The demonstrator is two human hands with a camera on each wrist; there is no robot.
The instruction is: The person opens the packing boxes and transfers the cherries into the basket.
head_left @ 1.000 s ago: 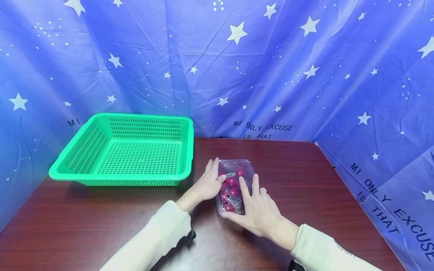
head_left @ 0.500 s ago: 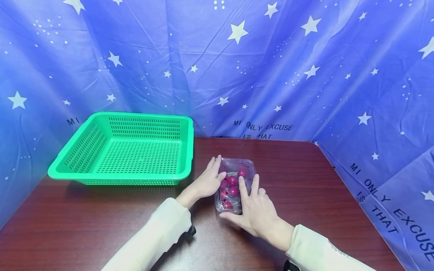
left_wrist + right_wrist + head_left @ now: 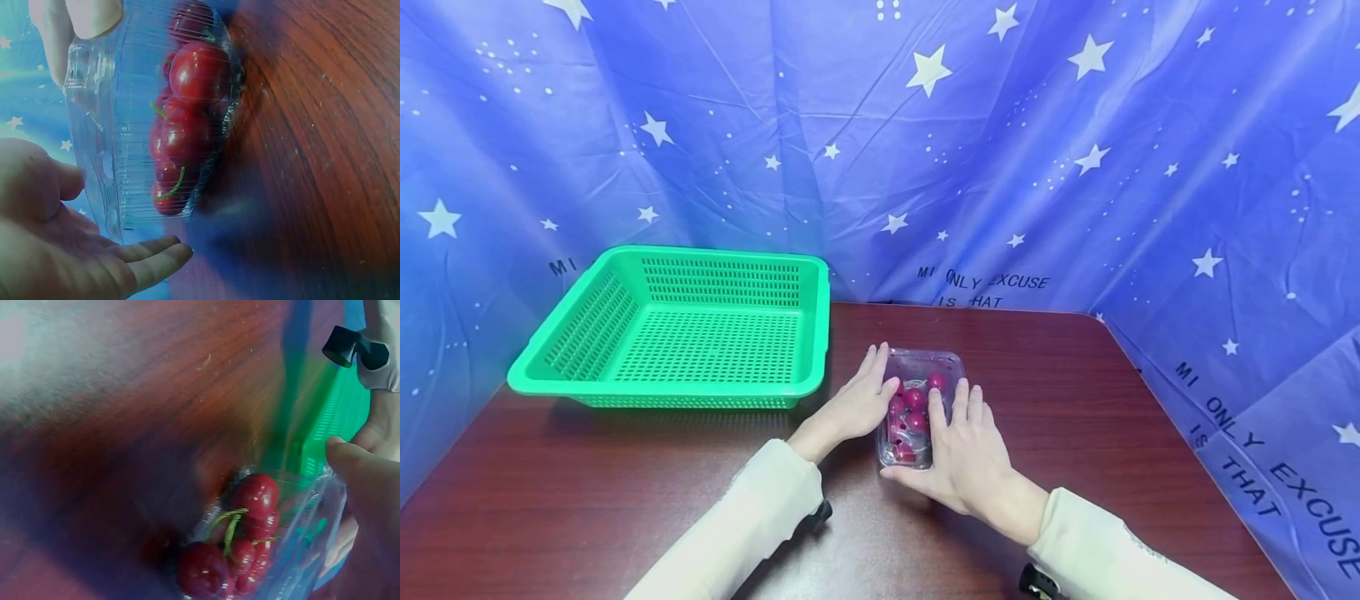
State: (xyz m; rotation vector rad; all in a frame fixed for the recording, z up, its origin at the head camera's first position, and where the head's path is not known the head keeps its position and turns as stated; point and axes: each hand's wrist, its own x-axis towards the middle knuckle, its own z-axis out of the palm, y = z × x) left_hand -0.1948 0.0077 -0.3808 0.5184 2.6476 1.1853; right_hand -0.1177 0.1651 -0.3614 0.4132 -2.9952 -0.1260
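A clear plastic box [image 3: 925,362] holding several red cherries [image 3: 914,398] lies on the table. Green stems show on the cherries [image 3: 187,134] through the box's ribbed wall in the left wrist view. My left hand [image 3: 859,402] lies along the box's left side with straight fingers, the thumb over its top edge. On the right side, my right hand [image 3: 973,458] rests on the box with fingers extended forward. The thumb of that hand [image 3: 353,462] lies at the box's near end. Part of the fruit is hidden beneath the right hand.
A green plastic basket [image 3: 666,389] with slotted walls stands on the table to the left, nothing in it. The dark red wooden table [image 3: 1060,375] meets a blue star-printed curtain [image 3: 850,108] at the back and sides.
The right hand's fingers have drawn closer together and the hand has shifted slightly left and up along the box. The left hand has barely moved.
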